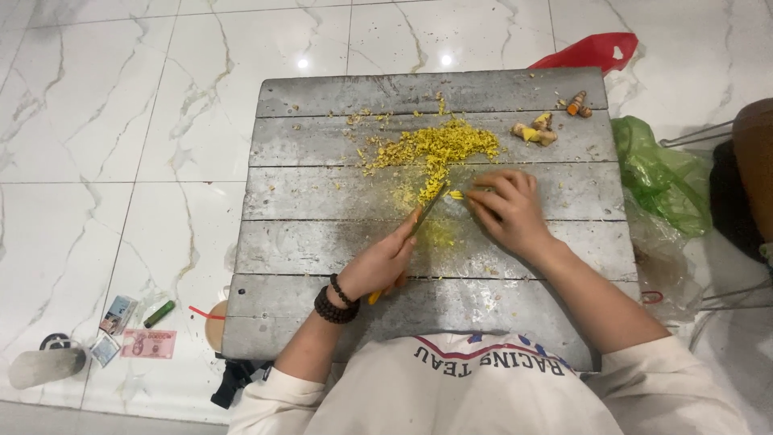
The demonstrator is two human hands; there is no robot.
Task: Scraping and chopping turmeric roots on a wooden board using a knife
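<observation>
Head view: my left hand (385,262) is clenched round the knife (424,211) handle, and the blade's long axis runs up and right toward the yellow heap (439,145). My right hand (507,211) pins a small root piece (456,194) under curled fingertips, mid-board (322,242). To cut well I'd judge: tips tucked back, slices thin, blade square across the piece.

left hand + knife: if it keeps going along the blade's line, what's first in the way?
Likely the small yellow piece pinned under the right hand, just past the knife tip held by the left hand. Beyond it lies the chopped yellow pile. Depth unclear.
</observation>
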